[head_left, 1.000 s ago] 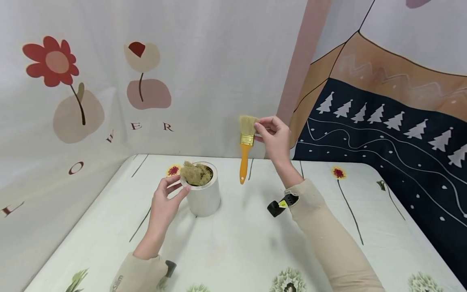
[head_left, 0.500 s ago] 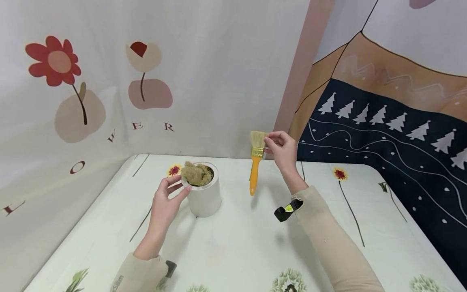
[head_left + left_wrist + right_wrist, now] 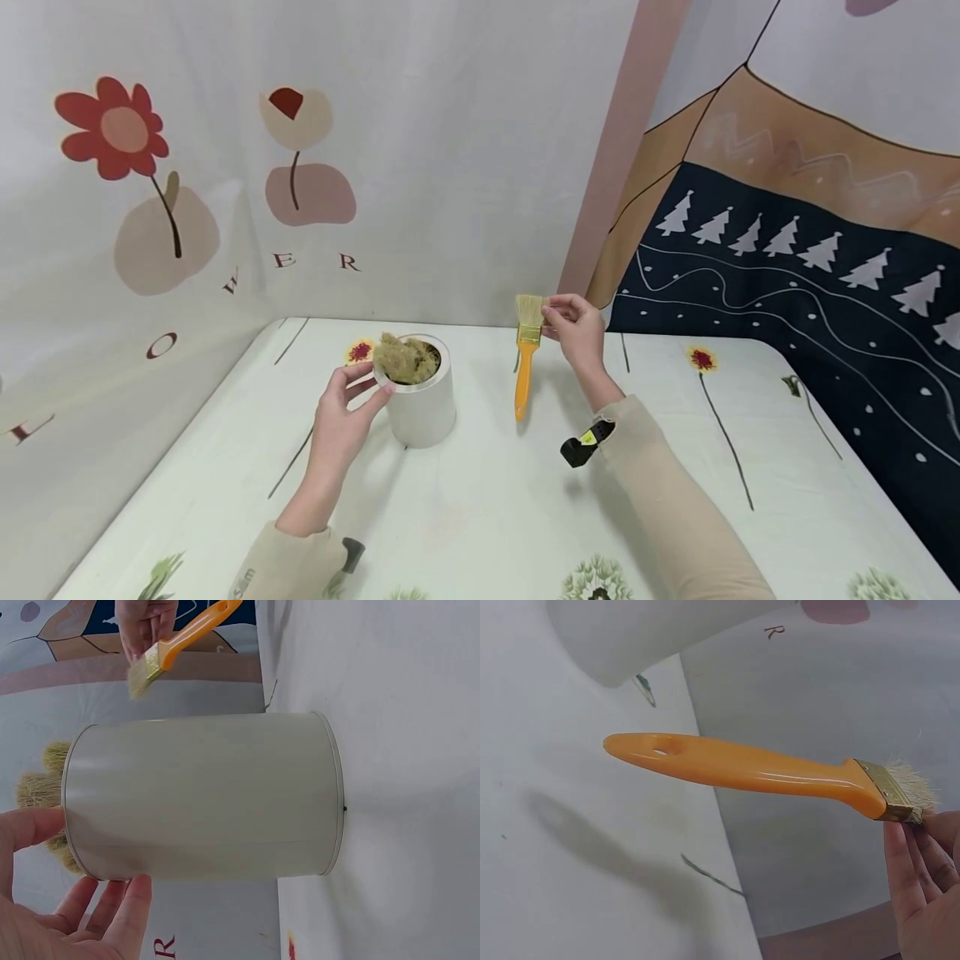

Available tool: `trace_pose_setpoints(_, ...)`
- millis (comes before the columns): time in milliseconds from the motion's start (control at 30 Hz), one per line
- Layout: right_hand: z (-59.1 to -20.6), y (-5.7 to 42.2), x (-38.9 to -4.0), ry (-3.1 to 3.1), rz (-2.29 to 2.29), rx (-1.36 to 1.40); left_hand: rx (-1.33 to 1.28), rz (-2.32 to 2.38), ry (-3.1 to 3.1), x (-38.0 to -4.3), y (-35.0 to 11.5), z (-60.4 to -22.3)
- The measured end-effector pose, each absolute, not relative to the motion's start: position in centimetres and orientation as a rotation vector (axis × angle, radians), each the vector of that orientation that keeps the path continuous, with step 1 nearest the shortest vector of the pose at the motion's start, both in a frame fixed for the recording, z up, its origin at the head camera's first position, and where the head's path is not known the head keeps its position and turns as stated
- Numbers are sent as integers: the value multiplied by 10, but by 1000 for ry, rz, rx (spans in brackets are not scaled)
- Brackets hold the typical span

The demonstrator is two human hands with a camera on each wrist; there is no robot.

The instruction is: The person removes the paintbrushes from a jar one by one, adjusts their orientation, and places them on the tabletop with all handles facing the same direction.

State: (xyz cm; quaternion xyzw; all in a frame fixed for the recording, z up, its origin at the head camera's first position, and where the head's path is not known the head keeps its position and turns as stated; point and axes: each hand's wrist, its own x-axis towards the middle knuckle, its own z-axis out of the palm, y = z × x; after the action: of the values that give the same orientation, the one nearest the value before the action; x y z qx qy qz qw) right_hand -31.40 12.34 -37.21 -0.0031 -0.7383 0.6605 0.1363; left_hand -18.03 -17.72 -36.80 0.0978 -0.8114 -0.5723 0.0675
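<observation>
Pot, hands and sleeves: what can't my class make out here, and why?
Bottom inside the pot: head view, hidden by the bristly tufts.
The pot's top: right wrist view, cut off by the upper edge.
Right hand: left wrist view, partly cut off by the upper edge.
Lettering on the left sleeve: head view, too small.

Flower-printed white tablecloth [image 3: 480, 517] below a pale floral backdrop [image 3: 450, 142] and navy tree-patterned panel [image 3: 795, 312]

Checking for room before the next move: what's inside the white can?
Tan bristles poke above the rim of the white can, bunched left in the head view, with a dark gap at right. Whatever lies deeper is hidden by the bristles and wall.
</observation>
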Motion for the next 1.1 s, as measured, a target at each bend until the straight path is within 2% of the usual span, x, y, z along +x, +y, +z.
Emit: trace_pose_setpoints(1100, -439, 114, -323, -2362, 1923, -211, 273, -1764, -2404, -179, -175, -369)
